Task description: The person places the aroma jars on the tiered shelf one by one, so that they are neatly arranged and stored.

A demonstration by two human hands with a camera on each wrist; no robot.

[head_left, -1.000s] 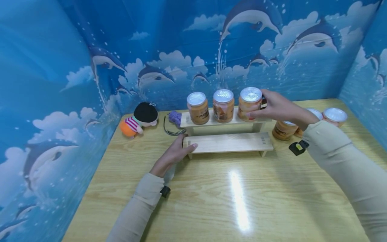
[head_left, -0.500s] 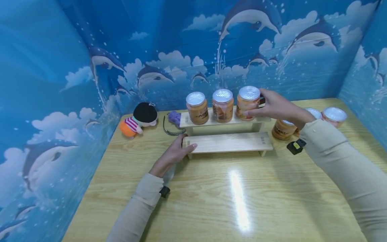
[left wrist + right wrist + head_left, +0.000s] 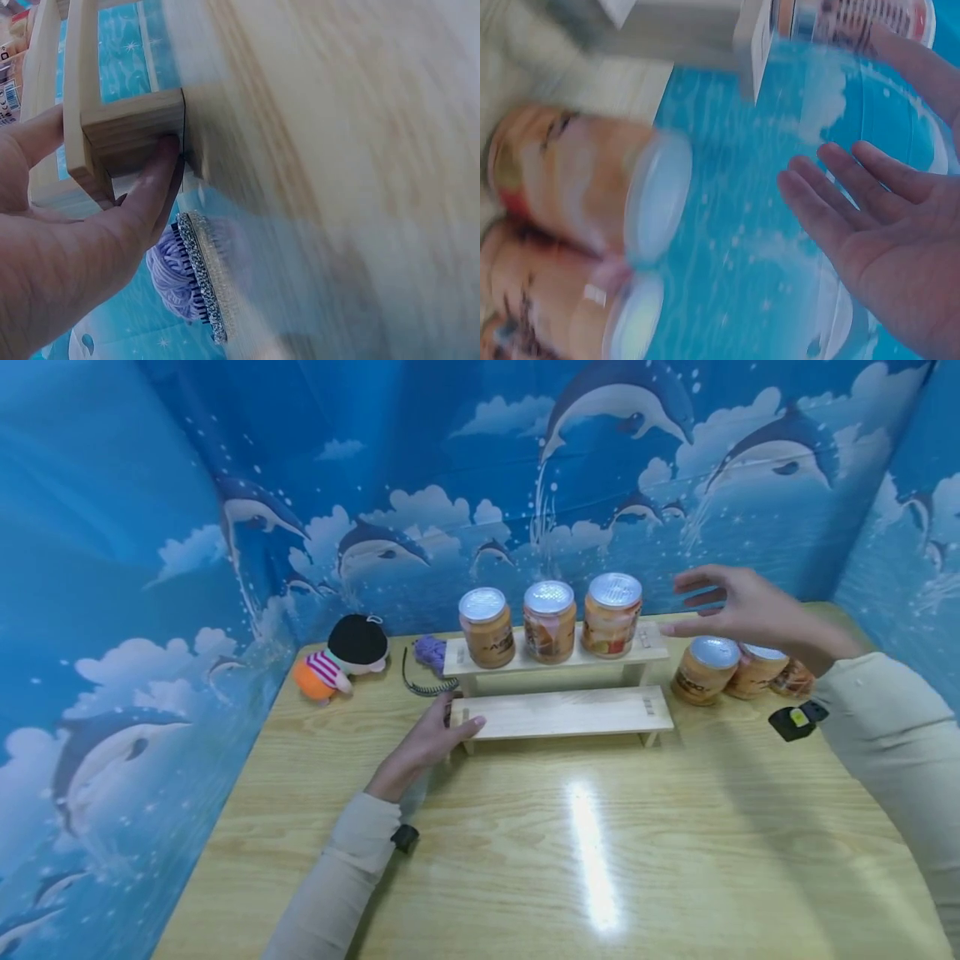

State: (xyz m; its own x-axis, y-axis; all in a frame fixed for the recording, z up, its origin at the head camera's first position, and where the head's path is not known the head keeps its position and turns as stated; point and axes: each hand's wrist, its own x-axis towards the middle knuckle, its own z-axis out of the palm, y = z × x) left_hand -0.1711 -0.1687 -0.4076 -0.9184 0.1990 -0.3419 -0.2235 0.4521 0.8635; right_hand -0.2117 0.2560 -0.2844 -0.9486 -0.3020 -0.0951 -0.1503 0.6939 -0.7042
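Left grip (image 3: pixel 429 743): clasps the left end of the lower tier (image 3: pixel 562 713) of a wooden stand (image 3: pixel 651 643), thumb on top; if the tiers are joined, an uneven tug could jolt everything above.
Loose jars (image 3: pixel 703 672): at least three crowd together right of the stand, toward the table's far-right corner; lifting one could topple its neighbor.
Right grip (image 3: pixel 750 610): hangs unladen above them, fingers extended, apart from any jar; a low swing of the sleeve (image 3: pixel 877 710) could sweep them aside.
Shelved jars (image 3: pixel 612 622): three, silver-lidded and upright, line the upper tier near the table's far edge; the narrow plank likely forgives little, and a careless knock could send one over.
Table (image 3: pixel 525 843): pale wood grain, a streak of glare (image 3: pixel 592 860) across its near stretch; its near edge lies out of view.
Far-left corner: a plush doll (image 3: pixel 356 647) lies close by, with purple yarn (image 3: pixel 430 653) and a toothed band (image 3: pixel 199 274) between it and the stand.
Backdrop (image 3: pixel 420 410): blue sheeting printed with leaping dolphins rises beyond the table's left, far and right edges.
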